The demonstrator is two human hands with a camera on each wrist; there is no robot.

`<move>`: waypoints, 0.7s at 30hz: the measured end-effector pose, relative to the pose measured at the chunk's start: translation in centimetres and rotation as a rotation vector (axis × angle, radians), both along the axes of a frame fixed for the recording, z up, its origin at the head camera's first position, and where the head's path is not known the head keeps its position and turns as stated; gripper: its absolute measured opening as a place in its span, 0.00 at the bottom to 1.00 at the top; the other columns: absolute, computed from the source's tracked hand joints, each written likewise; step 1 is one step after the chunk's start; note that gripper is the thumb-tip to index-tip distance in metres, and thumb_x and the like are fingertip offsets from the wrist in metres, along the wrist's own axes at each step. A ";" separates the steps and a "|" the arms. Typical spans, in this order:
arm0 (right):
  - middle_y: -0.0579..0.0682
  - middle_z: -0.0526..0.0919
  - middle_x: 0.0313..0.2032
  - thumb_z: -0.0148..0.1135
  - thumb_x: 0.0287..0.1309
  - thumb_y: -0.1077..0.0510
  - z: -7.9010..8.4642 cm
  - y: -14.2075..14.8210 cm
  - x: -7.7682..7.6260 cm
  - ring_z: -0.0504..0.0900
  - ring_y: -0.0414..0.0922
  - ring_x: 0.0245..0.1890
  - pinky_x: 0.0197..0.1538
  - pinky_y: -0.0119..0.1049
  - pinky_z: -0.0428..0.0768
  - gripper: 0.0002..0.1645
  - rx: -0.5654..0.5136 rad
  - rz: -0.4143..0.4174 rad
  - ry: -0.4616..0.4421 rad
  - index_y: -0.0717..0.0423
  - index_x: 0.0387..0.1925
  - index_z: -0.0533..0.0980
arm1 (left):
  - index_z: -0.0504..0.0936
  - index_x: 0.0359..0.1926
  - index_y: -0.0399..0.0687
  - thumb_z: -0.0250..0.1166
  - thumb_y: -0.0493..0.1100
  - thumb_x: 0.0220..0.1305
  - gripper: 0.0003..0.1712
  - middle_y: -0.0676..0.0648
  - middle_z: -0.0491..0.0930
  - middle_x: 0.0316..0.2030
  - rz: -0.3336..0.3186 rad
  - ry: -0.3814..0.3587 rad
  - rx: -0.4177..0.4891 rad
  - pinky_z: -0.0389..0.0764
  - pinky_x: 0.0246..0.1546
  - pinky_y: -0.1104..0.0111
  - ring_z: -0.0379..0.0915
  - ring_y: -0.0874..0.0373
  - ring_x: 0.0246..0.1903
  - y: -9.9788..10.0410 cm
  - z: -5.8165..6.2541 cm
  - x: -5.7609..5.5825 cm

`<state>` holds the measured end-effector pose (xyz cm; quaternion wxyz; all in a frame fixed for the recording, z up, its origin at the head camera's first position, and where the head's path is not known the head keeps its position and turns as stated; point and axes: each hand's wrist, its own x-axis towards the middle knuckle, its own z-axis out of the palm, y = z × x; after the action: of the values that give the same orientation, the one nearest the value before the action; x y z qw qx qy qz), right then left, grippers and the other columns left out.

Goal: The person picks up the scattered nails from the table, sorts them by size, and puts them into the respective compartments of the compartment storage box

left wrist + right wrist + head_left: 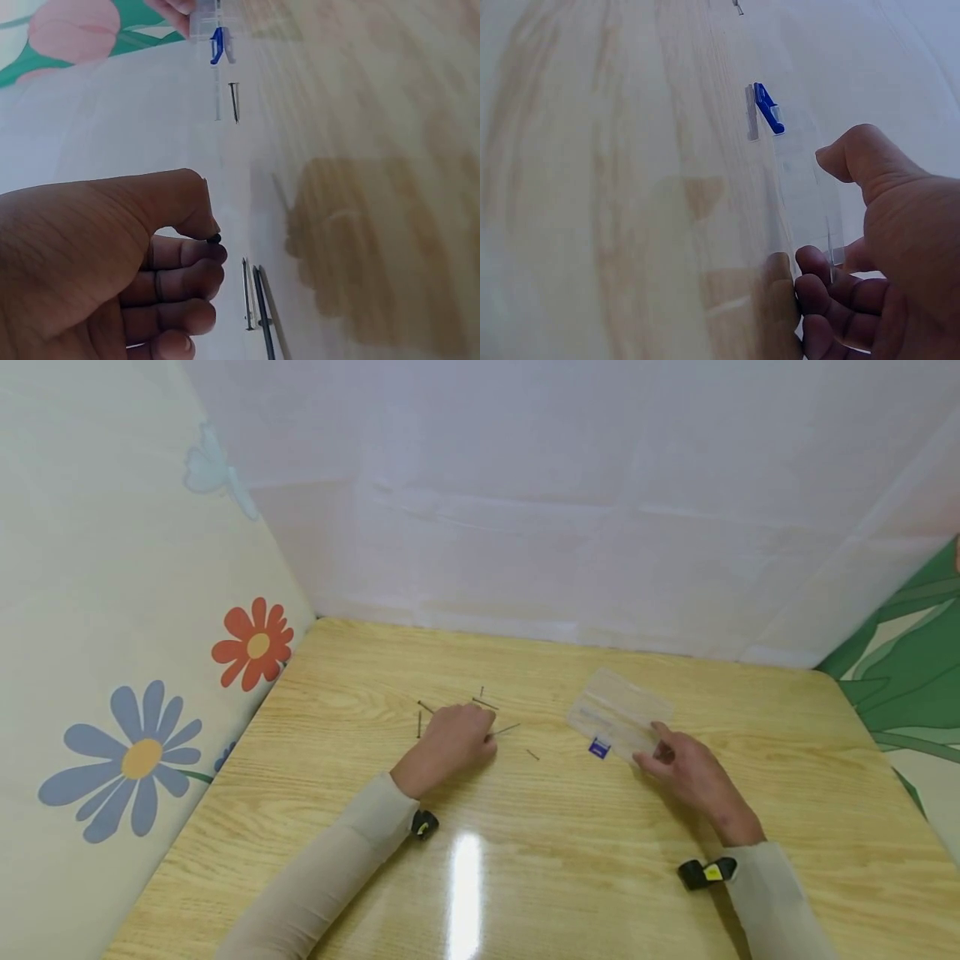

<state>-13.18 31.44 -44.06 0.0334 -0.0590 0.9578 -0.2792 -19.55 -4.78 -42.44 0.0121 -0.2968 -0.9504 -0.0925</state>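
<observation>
One nail [507, 728], head view: left of clear box [617, 703], pinched in closed left hand [456, 739]; neighbouring nails [419, 725] may snag. Left wrist: end grip could let nail swivel. Right wrist: right hand [690, 772] half-curled round box edge; slack hold risks sliding.

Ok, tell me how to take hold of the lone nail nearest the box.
Pinch the nail mid-shank, coming from above and squeezing across its width: probably best, since it is thin and lies flat on the table, apart from the other nails.

Pinched nail [506, 729] — partly hidden by left fingers [476, 725]; dark nail [263, 307] — cut off by bottom edge, left wrist view.
</observation>
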 end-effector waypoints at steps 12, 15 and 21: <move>0.58 0.83 0.40 0.64 0.70 0.48 0.0 0.1 0.1 0.82 0.53 0.41 0.46 0.53 0.79 0.46 -0.010 0.005 0.002 0.77 0.72 0.58 | 0.66 0.21 0.50 0.61 0.35 0.57 0.14 0.53 0.62 0.18 -0.124 0.110 -0.032 0.60 0.17 0.70 0.54 0.62 0.19 2.3 0.4 -1.3; 0.58 0.83 0.40 0.65 0.70 0.49 0.0 0.1 0.1 0.82 0.53 0.41 0.46 0.53 0.79 0.46 -0.005 0.002 0.003 0.77 0.72 0.58 | 0.67 0.21 0.51 0.61 0.35 0.58 0.14 0.54 0.62 0.18 -0.153 0.156 -0.038 0.61 0.17 0.70 0.54 0.63 0.19 3.2 0.6 -1.8; 0.57 0.83 0.40 0.65 0.70 0.49 -0.1 0.0 -0.1 0.81 0.52 0.39 0.46 0.52 0.79 0.45 0.000 -0.002 0.005 0.77 0.72 0.59 | 0.68 0.21 0.52 0.60 0.35 0.63 0.15 0.54 0.60 0.17 -0.236 0.227 -0.036 0.55 0.18 0.71 0.49 0.63 0.19 5.0 0.9 -2.6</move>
<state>-13.24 31.44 -44.18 0.0308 -0.0588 0.9580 -0.2791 -22.11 0.25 -41.50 0.1032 -0.4150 -0.9030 -0.0422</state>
